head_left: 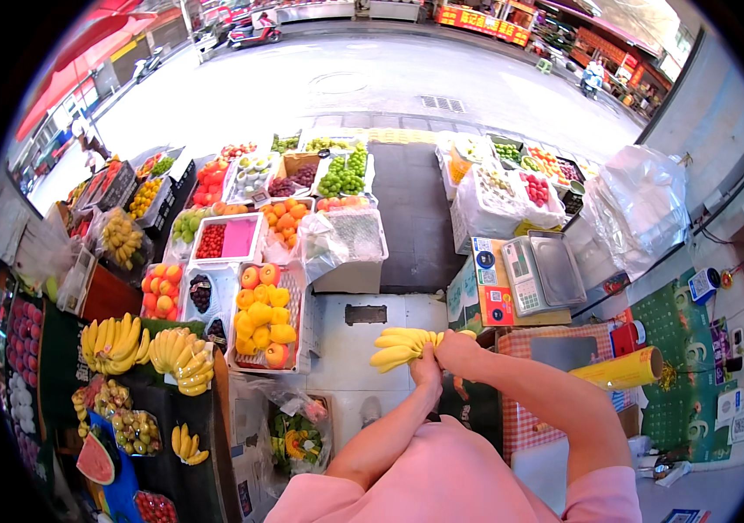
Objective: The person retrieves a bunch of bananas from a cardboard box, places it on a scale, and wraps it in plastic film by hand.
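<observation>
This is a small fruit shop open to a street. White plastic crates (300, 338) of round orange, yellow and red fruit stand to the left, with curved yellow banana bunches (111, 345) at the near left. To the right are a white electronic scale (524, 277) with a square metal pan and clear plastic bags (638, 209). Far off runs a pale road (346, 83) with a red scooter (255, 34).
</observation>
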